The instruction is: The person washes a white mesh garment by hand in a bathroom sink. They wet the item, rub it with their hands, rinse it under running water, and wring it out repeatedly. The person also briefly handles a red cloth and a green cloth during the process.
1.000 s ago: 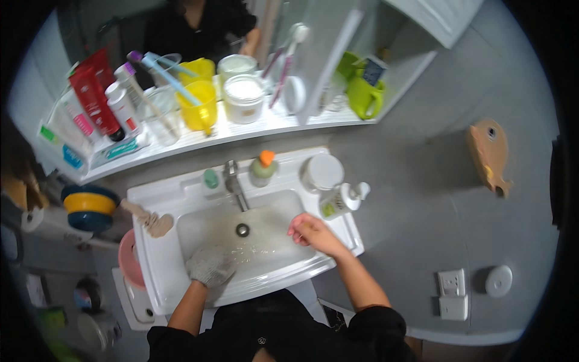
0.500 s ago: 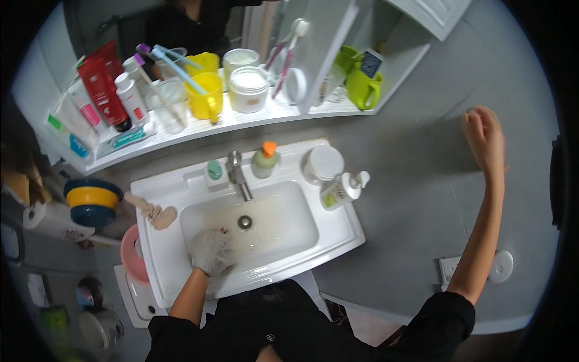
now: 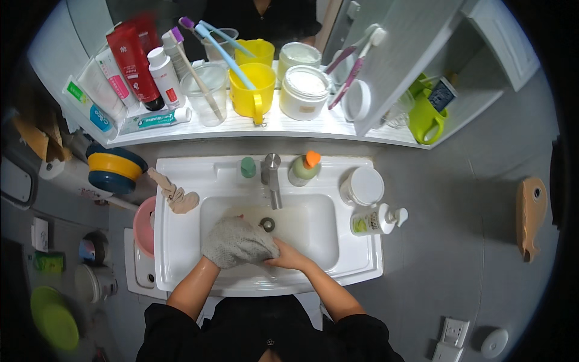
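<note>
Your left hand (image 3: 224,246): inside the grey mitt (image 3: 248,242); whether your fingers curl, I cannot tell.
Your right hand (image 3: 289,256): grasping the mitt's right edge.
Mitt's place: over the sink basin (image 3: 310,235), beside the drain (image 3: 268,224).
Pump bottle (image 3: 369,221): green-printed label.
Red tube (image 3: 132,65): pale lettering.
Lying tube (image 3: 158,119): teal printed band.

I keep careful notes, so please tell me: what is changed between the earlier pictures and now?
The right hand went from over the sink out toward the right wall, and has now come back left, touching the right edge of the grey cloth; how firmly is unclear. The left hand stays inside the cloth. Faucet and white pump bottle stayed put.
</note>
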The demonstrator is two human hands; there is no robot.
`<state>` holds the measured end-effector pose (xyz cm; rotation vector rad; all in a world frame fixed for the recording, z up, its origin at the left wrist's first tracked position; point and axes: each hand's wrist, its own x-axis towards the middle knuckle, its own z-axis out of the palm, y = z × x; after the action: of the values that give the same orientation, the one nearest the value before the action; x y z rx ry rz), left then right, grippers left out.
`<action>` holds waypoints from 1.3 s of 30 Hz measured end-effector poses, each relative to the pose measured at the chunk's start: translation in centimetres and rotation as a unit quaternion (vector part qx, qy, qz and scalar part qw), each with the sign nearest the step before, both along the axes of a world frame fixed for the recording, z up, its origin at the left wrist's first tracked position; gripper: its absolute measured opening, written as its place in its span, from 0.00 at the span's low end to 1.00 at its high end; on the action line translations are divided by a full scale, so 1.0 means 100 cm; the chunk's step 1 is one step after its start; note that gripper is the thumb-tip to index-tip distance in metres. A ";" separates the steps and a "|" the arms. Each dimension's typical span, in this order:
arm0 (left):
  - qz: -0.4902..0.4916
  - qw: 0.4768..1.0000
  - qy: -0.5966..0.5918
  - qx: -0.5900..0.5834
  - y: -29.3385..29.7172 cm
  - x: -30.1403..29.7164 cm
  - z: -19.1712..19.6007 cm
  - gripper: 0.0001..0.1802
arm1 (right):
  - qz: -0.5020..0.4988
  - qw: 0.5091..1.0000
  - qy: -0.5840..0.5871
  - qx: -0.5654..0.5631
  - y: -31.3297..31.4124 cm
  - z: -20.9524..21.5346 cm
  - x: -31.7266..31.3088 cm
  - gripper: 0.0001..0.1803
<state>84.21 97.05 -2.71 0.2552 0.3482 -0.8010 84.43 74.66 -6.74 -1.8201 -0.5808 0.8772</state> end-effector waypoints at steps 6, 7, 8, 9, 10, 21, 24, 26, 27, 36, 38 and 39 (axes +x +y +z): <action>-0.090 0.935 -0.116 0.322 0.038 -0.014 -0.080 0.23 | -0.161 0.907 0.373 0.109 -0.014 -0.028 0.010 0.31; -0.185 0.870 -0.167 0.424 0.048 -0.020 -0.101 0.23 | -0.203 0.874 0.417 0.147 -0.011 -0.012 0.016 0.31; -0.278 0.799 -0.214 0.489 0.055 -0.030 -0.122 0.23 | -0.244 0.835 0.457 0.185 -0.010 -0.003 0.021 0.31; -0.319 0.777 -0.235 0.490 0.053 -0.046 -0.137 0.23 | -0.224 0.834 0.457 0.214 -0.013 -0.007 0.024 0.31; -0.348 0.774 -0.240 0.471 0.051 -0.058 -0.147 0.23 | -0.227 0.836 0.460 0.194 -0.015 -0.012 0.026 0.31; 0.060 0.983 0.172 0.011 -0.057 -0.031 -0.125 0.30 | -0.143 0.957 -0.216 -0.133 0.054 -0.048 -0.039 0.19; 0.059 0.963 0.100 0.241 -0.065 -0.018 -0.142 0.22 | -0.073 0.962 -0.211 -0.160 0.069 -0.022 -0.045 0.15; 0.048 0.942 0.089 0.320 -0.068 -0.026 -0.152 0.16 | -0.079 0.961 -0.178 -0.198 0.064 -0.034 -0.029 0.12; 0.071 0.934 0.102 0.334 -0.072 -0.026 -0.152 0.14 | -0.110 0.959 -0.145 -0.216 0.054 -0.045 -0.010 0.11; 0.083 0.948 0.138 0.276 -0.075 -0.026 -0.145 0.16 | -0.131 0.940 -0.207 -0.236 0.054 -0.076 0.008 0.10; 0.107 0.935 0.138 0.308 -0.090 -0.025 -0.128 0.17 | -0.149 0.930 -0.085 -0.325 0.029 -0.076 0.026 0.14; 0.124 0.940 0.125 0.291 -0.092 -0.024 -0.119 0.22 | -0.185 0.914 0.015 -0.362 0.022 -0.063 0.032 0.19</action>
<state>81.86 87.87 -14.57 0.6526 0.8442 -0.4625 87.59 76.83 -13.08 -2.4617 0.1588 0.9176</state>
